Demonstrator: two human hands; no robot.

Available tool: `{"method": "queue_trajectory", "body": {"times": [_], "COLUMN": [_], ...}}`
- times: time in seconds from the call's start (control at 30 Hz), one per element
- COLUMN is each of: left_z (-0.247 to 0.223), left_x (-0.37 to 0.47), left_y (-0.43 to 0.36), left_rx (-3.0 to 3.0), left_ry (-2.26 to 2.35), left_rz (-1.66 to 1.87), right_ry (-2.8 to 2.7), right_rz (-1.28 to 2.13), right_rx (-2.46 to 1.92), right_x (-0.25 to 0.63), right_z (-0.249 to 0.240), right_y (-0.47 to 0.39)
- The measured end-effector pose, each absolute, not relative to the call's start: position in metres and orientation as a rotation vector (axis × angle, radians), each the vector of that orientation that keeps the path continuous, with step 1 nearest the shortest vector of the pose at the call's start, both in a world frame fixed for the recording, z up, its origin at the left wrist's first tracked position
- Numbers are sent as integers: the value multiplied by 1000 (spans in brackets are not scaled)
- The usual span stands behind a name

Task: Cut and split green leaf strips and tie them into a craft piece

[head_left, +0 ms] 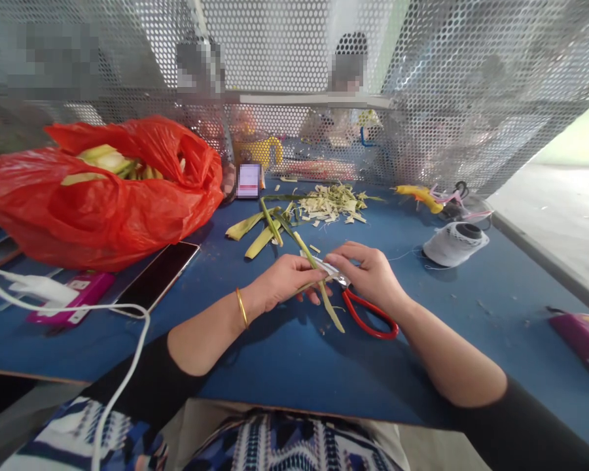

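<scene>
Between the fingers of my left hand is a long green plant strip, its pointed end hanging over the table. My right hand is closed around the red-handled scissors; their metal blades lie against the strip and the left fingertips. How far the blades are parted is hidden by the fingers. Just beyond the hands lie several yellow-green leaf pieces, some crossing one another. A heap of chopped plant bits sits farther back.
A red plastic bag holding plant matter stands at left, beside a phone and a purple power strip. A white cable crosses my left side. At right are a thread spool and a yellow-handled tool. Perforated metal panels border the back.
</scene>
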State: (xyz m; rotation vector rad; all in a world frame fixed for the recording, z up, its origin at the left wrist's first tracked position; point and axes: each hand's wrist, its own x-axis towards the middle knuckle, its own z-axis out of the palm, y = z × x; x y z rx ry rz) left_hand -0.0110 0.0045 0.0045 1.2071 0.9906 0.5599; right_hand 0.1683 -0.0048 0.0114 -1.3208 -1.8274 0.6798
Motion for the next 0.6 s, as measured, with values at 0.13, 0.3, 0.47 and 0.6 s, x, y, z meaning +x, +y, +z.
{"method": "queue_trajectory", "body": {"times": [0.13, 0.3, 0.47, 0.6], "left_z": [5, 1, 2, 6], "left_x": [-6, 0, -1, -1], "left_y": [-4, -9, 0, 4], "left_rx": [1356, 1342, 1074, 804], "left_ry": [956, 1022, 1161, 1147], "left_rz": [400, 357, 613, 801], "right_ry": [-1697, -1697, -1813, -2120], "right_rz": [982, 1089, 476, -187], "right_rx": [-1404, -1267, -1229, -1037], "right_x": [165, 159, 159, 159], "right_z": [9, 8, 8, 2], "right_y": [-4, -9, -18, -22]}}
